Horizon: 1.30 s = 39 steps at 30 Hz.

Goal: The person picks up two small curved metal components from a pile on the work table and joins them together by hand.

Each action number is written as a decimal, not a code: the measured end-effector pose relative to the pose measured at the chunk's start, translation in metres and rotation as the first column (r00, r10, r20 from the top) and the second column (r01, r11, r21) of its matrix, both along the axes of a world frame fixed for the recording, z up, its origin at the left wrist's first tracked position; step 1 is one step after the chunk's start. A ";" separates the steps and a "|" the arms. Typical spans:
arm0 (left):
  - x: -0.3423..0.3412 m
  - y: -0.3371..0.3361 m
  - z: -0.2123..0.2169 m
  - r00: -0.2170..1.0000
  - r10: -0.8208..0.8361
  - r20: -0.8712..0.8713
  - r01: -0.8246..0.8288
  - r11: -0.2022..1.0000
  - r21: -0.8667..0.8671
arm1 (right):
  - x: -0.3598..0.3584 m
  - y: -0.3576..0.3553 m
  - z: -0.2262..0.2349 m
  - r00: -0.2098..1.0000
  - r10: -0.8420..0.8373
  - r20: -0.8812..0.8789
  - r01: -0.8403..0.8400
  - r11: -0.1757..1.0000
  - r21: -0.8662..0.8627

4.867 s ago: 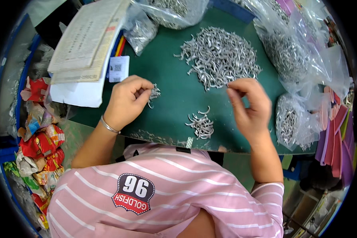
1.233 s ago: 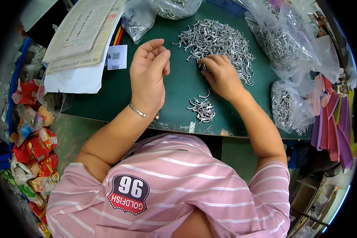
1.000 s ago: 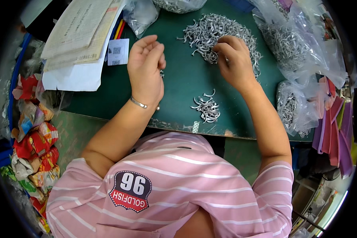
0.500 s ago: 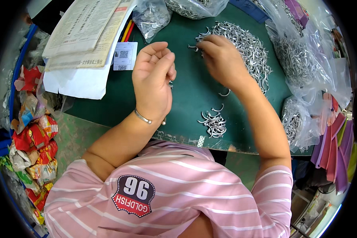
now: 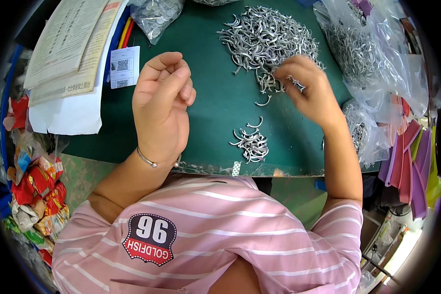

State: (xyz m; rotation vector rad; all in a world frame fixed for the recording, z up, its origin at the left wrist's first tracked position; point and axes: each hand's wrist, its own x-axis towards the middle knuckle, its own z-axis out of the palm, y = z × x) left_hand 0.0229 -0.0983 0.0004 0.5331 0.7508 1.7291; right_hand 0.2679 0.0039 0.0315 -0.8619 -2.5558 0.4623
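My left hand (image 5: 162,100) is held above the table, palm turned up and inward, with its fingers curled and the thumb pressed against them. Whatever it may contain is hidden. At the near right edge of a large heap of curved silvery metal pieces (image 5: 269,36), my right hand (image 5: 308,90) reaches down. Its fingers are bent, with a gap between thumb and fingertips, and several pieces show beside and behind them. One loose curved piece (image 5: 263,101) lies left of this hand. A smaller pile of the same pieces (image 5: 252,146) sits nearer the table's front edge.
Clear bags of metal pieces (image 5: 355,51) stand along the right side of the green table (image 5: 206,63). A bag of flat, round silvery pieces (image 5: 157,17) is at the back. Printed sheets (image 5: 66,49), pens (image 5: 126,32) and a small label card (image 5: 124,68) lie left.
My right hand has moved from the heap's far left end to its near right edge, its fingers spreading somewhat. My left hand stays curled. The whole view has shifted slightly.
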 end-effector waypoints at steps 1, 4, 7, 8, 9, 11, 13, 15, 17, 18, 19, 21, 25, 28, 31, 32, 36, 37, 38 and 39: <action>0.000 0.000 0.000 1.000 -0.009 -0.002 0.009 1.000 0.001 | 0.001 -0.009 0.000 1.000 0.009 -0.009 -0.010 0.998 -0.060; 0.001 -0.001 -0.001 0.999 -0.033 -0.011 0.033 0.999 0.000 | 0.005 -0.028 -0.019 0.995 0.020 0.098 -0.016 0.999 -0.040; 0.001 -0.001 -0.002 0.999 -0.040 -0.029 0.040 0.999 -0.010 | 0.009 -0.033 -0.019 0.992 -0.072 0.102 0.078 0.995 -0.056; 0.002 -0.001 -0.002 0.999 -0.040 -0.033 0.039 0.999 -0.016 | 0.009 -0.031 -0.018 0.992 -0.091 0.093 0.096 0.994 -0.051; 0.004 0.000 -0.001 0.998 -0.038 -0.042 0.037 0.999 -0.016 | 0.007 -0.028 -0.017 0.992 -0.111 0.058 0.114 0.992 -0.051; 0.004 0.000 -0.002 0.998 -0.025 -0.065 0.024 1.000 -0.012 | -0.003 -0.023 -0.015 0.989 -0.149 -0.013 0.148 0.987 -0.055; 0.006 0.000 -0.004 0.996 -0.025 -0.087 0.024 1.000 -0.002 | -0.014 -0.025 -0.018 0.960 -0.275 0.056 0.273 0.961 0.029; 0.006 0.001 -0.004 0.995 -0.013 -0.101 0.012 1.000 -0.016 | -0.022 -0.025 -0.022 0.927 -0.350 0.136 0.335 0.934 0.120; 0.006 0.002 -0.006 0.994 -0.007 -0.113 0.006 1.000 -0.016 | -0.023 -0.022 -0.027 0.926 -0.354 0.128 0.336 0.931 0.140; 0.007 0.002 -0.007 0.992 -0.001 -0.126 -0.002 1.000 -0.024 | -0.022 -0.020 -0.027 0.930 -0.345 0.129 0.331 0.936 0.115; 0.008 0.002 -0.007 0.990 0.005 -0.139 -0.010 0.999 -0.031 | -0.021 -0.019 -0.027 0.933 -0.336 0.129 0.327 0.941 0.090; 0.010 0.003 -0.007 0.989 0.010 -0.151 -0.015 0.999 -0.031 | -0.017 -0.019 -0.028 0.938 -0.346 0.024 0.347 0.936 -0.052; 0.011 0.003 -0.010 0.987 0.008 -0.161 -0.011 1.000 -0.015 | -0.010 -0.018 -0.022 0.923 -0.374 -0.088 0.342 0.905 -0.252; 0.013 0.003 -0.009 0.983 0.009 -0.185 -0.012 1.000 -0.015 | -0.004 -0.016 -0.023 0.908 -0.397 -0.135 0.344 0.890 -0.300; 0.015 0.002 -0.009 0.977 0.006 -0.214 -0.009 1.000 -0.014 | -0.006 -0.016 -0.018 0.877 -0.460 -0.139 0.392 0.851 -0.350; 0.015 0.002 -0.009 0.974 0.004 -0.225 -0.007 1.000 -0.014 | -0.005 -0.016 -0.017 0.884 -0.449 -0.131 0.389 0.862 -0.326; 0.016 0.001 -0.010 0.966 -0.005 -0.258 0.007 1.000 0.007 | -0.002 -0.016 -0.013 0.908 -0.403 -0.115 0.365 0.895 -0.256; 0.016 0.000 -0.010 0.965 -0.014 -0.260 0.017 1.000 0.008 | -0.002 -0.015 -0.013 0.912 -0.392 -0.116 0.356 0.901 -0.246; 0.017 0.000 -0.011 0.965 -0.023 -0.263 0.027 1.000 0.009 | 0.000 -0.014 -0.015 0.913 -0.386 -0.134 0.353 0.910 -0.219; 0.017 0.000 -0.011 0.963 -0.025 -0.267 0.027 1.000 0.003 | -0.001 -0.015 -0.015 0.902 -0.407 -0.145 0.364 0.897 -0.249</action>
